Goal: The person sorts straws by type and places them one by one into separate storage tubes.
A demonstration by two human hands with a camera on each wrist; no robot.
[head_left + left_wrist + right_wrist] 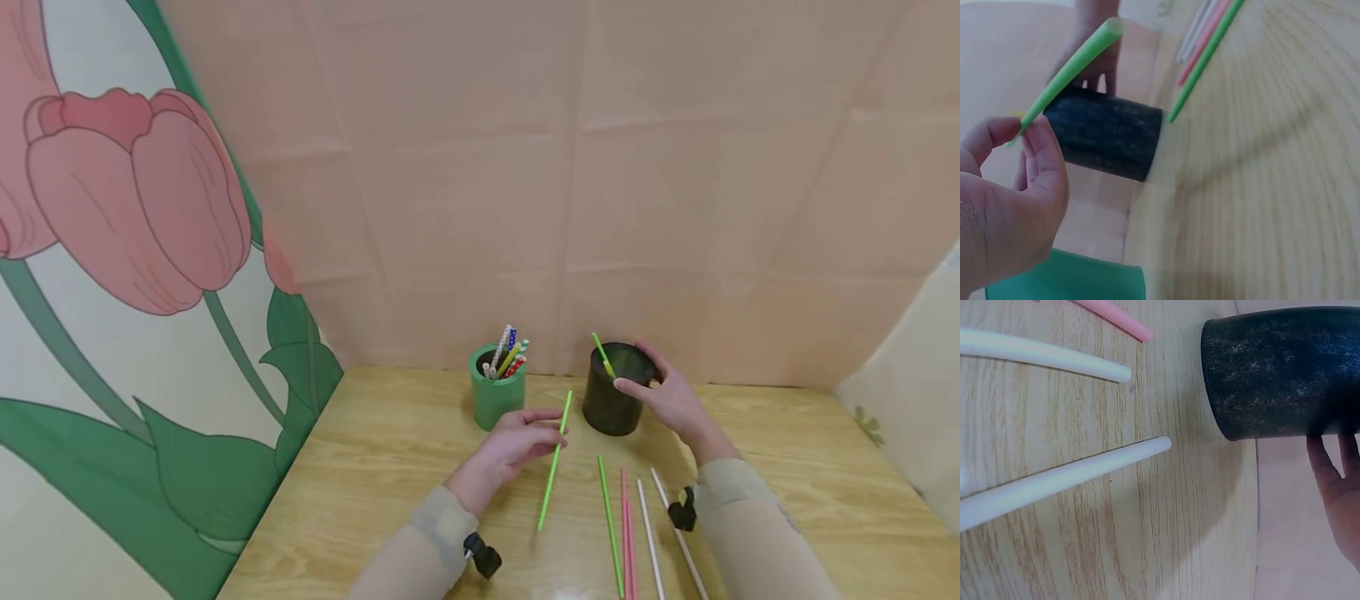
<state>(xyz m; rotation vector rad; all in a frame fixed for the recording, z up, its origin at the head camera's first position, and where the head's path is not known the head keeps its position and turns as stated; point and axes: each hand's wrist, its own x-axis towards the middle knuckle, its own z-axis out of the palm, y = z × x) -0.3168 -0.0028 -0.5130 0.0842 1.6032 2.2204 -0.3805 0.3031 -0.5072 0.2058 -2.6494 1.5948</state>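
Note:
Between its thumb and fingertips, my left hand point(517, 442) pinches a bright green straw point(553, 471), which slants above the table; its near end points toward the camera in the left wrist view. My right hand point(672, 406) grips a black cup point(611, 410), thumb at the front rim and fingers on the far side. The cup looks slightly tilted. Inside it a short green and yellow straw point(597, 346) leans against the left of the rim. In the right wrist view, fingers point(1322, 462) press against the wall of the cup.
A green cup point(498, 407) with several patterned straws point(510, 354) stands left of the black one. On the wooden table point(360, 475) lie a green straw point(611, 525), pink straws point(630, 550) and two white straws point(650, 537). A draped cloth backdrop point(465, 208) rises behind the table.

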